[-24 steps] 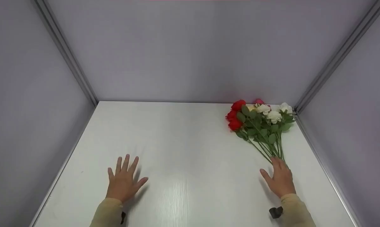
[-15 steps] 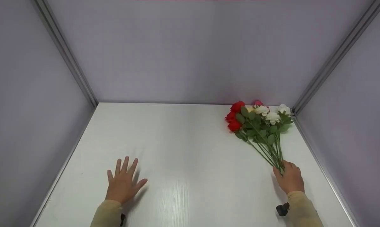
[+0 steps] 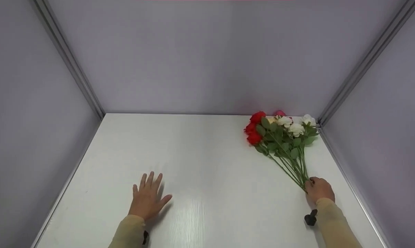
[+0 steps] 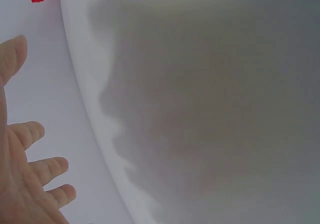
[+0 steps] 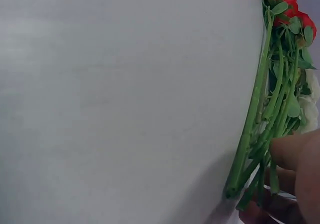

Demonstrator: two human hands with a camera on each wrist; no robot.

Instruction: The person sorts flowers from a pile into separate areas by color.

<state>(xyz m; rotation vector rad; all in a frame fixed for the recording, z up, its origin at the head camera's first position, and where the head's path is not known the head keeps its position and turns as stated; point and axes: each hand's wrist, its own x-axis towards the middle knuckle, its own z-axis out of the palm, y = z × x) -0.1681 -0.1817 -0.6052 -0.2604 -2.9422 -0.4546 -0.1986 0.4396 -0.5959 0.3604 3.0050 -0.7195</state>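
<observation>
A bunch of flowers [image 3: 283, 137] with red, white, pink and pale yellow blooms lies at the back right of the white table, stems pointing toward the near edge. At the lower stem ends is my right hand [image 3: 320, 190], thumb and curled fingers pinching some of them. The right wrist view shows several green stems [image 5: 272, 104] between and beside the thumb and fingers; how many are held I cannot tell. My left hand [image 3: 147, 199] is spread over the table at the left, fingers straight and holding nothing.
The white table [image 3: 207, 155] is bounded by a grey back wall [image 3: 207, 58], a left wall [image 3: 32, 120] and a right wall [image 3: 379, 120]. A small black device [image 3: 310, 218] sits at the right wrist.
My right hand has shifted right around the stem ends, and its fingers have gone from straight to pinching stems. My left hand has moved slightly right, still spread. The blooms have barely moved.
</observation>
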